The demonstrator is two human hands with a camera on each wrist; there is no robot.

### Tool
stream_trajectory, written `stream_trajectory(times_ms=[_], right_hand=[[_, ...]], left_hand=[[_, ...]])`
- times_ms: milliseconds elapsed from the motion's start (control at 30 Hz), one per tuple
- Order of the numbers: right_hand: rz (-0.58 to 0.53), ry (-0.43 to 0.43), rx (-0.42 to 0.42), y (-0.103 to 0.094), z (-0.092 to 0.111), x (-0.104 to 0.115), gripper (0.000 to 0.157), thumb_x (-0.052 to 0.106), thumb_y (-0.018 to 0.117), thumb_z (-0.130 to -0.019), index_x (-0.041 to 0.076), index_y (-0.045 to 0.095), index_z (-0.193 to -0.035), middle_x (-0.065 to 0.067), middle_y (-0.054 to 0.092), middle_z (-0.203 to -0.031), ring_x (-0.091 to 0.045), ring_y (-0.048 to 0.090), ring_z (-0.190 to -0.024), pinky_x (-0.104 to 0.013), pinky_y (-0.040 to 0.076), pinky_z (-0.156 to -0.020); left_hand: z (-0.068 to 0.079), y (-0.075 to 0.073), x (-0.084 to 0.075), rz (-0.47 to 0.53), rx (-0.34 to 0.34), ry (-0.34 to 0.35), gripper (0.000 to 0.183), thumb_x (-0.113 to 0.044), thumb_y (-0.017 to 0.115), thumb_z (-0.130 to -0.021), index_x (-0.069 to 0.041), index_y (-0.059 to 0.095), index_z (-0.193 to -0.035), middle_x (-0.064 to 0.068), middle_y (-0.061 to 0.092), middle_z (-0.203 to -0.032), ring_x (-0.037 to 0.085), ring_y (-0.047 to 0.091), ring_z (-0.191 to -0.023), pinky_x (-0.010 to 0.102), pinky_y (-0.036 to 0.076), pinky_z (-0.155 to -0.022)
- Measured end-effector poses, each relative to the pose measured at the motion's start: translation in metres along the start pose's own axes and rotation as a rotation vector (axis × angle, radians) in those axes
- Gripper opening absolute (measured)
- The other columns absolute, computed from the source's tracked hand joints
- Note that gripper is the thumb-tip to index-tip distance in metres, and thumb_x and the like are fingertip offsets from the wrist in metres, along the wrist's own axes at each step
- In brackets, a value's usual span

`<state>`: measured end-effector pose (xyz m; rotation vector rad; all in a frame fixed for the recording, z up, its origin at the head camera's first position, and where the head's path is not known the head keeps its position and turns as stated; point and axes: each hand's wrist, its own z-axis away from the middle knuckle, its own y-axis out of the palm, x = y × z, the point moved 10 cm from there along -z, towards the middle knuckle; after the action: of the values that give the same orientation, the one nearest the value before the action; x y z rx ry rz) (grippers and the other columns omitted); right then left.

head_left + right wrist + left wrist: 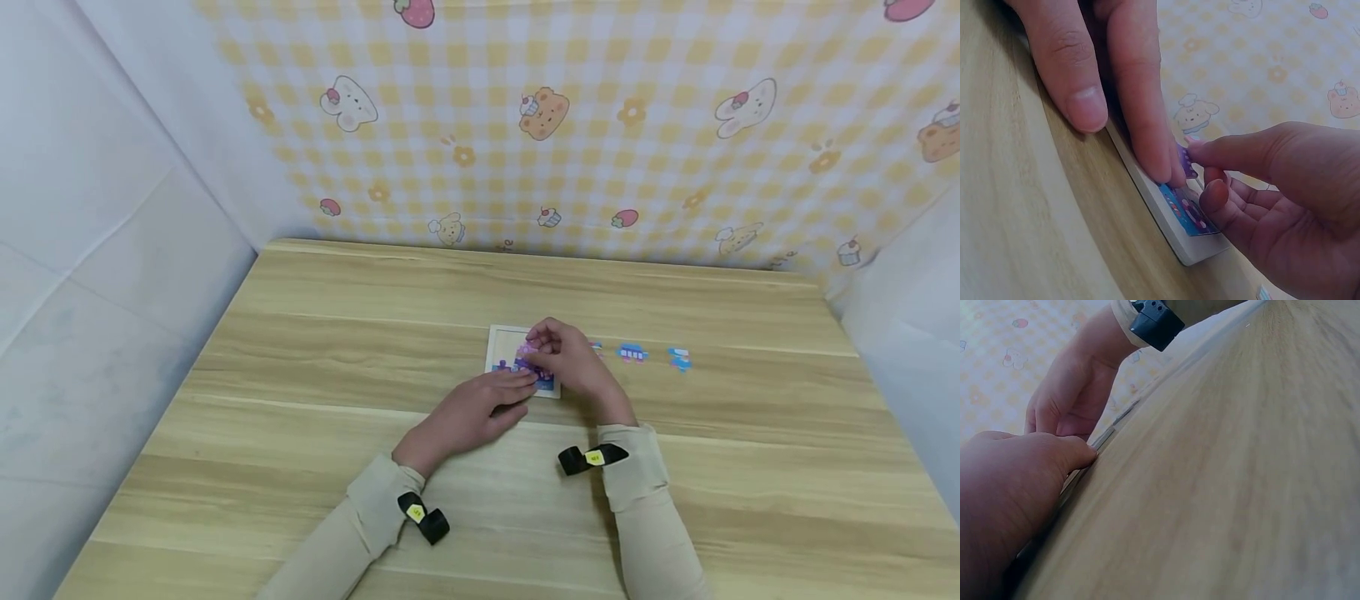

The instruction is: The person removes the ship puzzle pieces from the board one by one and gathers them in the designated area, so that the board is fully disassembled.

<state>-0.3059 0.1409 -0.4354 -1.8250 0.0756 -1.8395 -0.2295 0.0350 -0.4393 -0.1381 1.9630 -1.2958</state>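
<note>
A small puzzle tray (507,340) with a pale rim lies on the table, its lower part filled with purple and blue puzzle pieces (1186,215). My left hand (474,408) reaches in from the left, fingers straight, with the fingertips resting on the pieces at the tray's lower edge. Over the tray's right side, my right hand (576,362) pinches a purple puzzle piece (1184,161) between thumb and fingers. That piece is tilted up beside the left fingertips in the right wrist view. The left wrist view hides the pieces behind the left hand.
Right of the tray lie loose puzzle pieces: one partly hidden by the right hand (596,348), a blue one with windows (632,353) and another blue one (680,359). A checked cloth (600,167) hangs behind the wooden table (360,333).
</note>
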Motion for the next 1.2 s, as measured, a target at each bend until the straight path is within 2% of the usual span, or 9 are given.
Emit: stream_trajectory(times_ms=[200,400,533,633,700,833,967,1067,1200], right_hand=[[-0.02,0.042,-0.015,-0.007,0.003,-0.002,0.021,0.007,0.073,-0.097,-0.003,0.068,-0.115,-0.013,0.071,-0.099,-0.02,0.067,-0.086,-0.023,0.057,-0.075],[-0.008,0.012,-0.064,-0.024,0.008,0.008,0.019,0.019,0.075,-0.097,0.002,0.075,-0.106,-0.012,0.074,-0.091,-0.023,0.065,-0.077,-0.024,0.054,-0.066],[-0.024,-0.042,-0.148,-0.048,0.022,0.022,0.024,0.024,0.074,-0.098,0.002,0.078,-0.108,-0.016,0.074,-0.091,-0.028,0.065,-0.074,-0.028,0.056,-0.063],[-0.028,-0.083,-0.219,-0.072,0.037,0.028,0.024,0.02,0.072,-0.1,-0.001,0.078,-0.111,-0.019,0.075,-0.092,-0.033,0.068,-0.074,-0.031,0.061,-0.066],[-0.011,-0.096,-0.257,-0.088,0.049,0.027,0.024,0.016,0.071,-0.1,-0.003,0.077,-0.113,-0.02,0.076,-0.095,-0.031,0.071,-0.075,-0.03,0.062,-0.068],[0.078,-0.071,-0.274,-0.113,0.073,0.015,0.026,0.016,0.067,-0.103,-0.003,0.076,-0.119,-0.019,0.076,-0.103,-0.021,0.07,-0.078,-0.024,0.059,-0.069],[0.169,0.038,-0.255,-0.132,0.095,-0.009,0.03,0.026,0.068,-0.102,0.002,0.077,-0.118,-0.014,0.075,-0.1,-0.021,0.065,-0.08,-0.024,0.054,-0.065],[0.216,0.135,-0.222,-0.141,0.107,-0.03,0.031,0.03,0.071,-0.1,0.003,0.078,-0.113,-0.01,0.075,-0.098,-0.018,0.063,-0.081,-0.025,0.053,-0.066],[0.232,0.194,-0.156,-0.142,0.112,-0.051,0.031,0.031,0.072,-0.1,0.003,0.079,-0.113,-0.009,0.075,-0.104,-0.014,0.06,-0.084,-0.025,0.052,-0.066]], left_hand=[[-0.002,-0.001,-0.003,-0.009,-0.001,0.0,0.04,-0.026,0.058,-0.108,-0.009,0.061,-0.144,0.002,0.053,-0.153,0.019,0.047,-0.144,0.035,0.032,-0.123],[-0.003,0.0,-0.004,-0.004,0.006,-0.021,0.041,-0.027,0.058,-0.108,-0.011,0.061,-0.145,0.0,0.053,-0.154,0.018,0.046,-0.145,0.036,0.033,-0.123],[-0.003,0.002,-0.005,0.008,0.026,-0.04,0.041,-0.028,0.057,-0.108,-0.011,0.059,-0.146,-0.001,0.051,-0.155,0.018,0.045,-0.146,0.037,0.032,-0.123],[-0.002,0.004,-0.005,0.004,0.033,-0.041,0.042,-0.028,0.056,-0.109,-0.011,0.059,-0.147,0.0,0.051,-0.155,0.019,0.045,-0.146,0.037,0.032,-0.123],[-0.001,0.004,-0.005,-0.003,0.034,-0.041,0.041,-0.028,0.056,-0.109,-0.011,0.059,-0.146,0.0,0.051,-0.155,0.02,0.045,-0.146,0.038,0.032,-0.123],[0.0,0.004,-0.004,-0.011,0.035,-0.051,0.041,-0.028,0.057,-0.108,-0.011,0.06,-0.146,0.0,0.052,-0.154,0.02,0.046,-0.145,0.037,0.032,-0.123],[0.001,0.003,-0.003,-0.002,0.032,-0.059,0.041,-0.028,0.057,-0.108,-0.011,0.06,-0.145,-0.001,0.053,-0.154,0.02,0.046,-0.145,0.037,0.033,-0.123],[0.003,0.001,-0.002,0.011,0.019,-0.061,0.041,-0.027,0.058,-0.108,-0.011,0.061,-0.145,0.0,0.053,-0.153,0.021,0.047,-0.145,0.039,0.035,-0.122],[0.004,-0.002,-0.001,0.012,-0.007,-0.067,0.04,-0.026,0.059,-0.107,-0.011,0.062,-0.144,-0.001,0.055,-0.152,0.022,0.047,-0.144,0.039,0.035,-0.122]])
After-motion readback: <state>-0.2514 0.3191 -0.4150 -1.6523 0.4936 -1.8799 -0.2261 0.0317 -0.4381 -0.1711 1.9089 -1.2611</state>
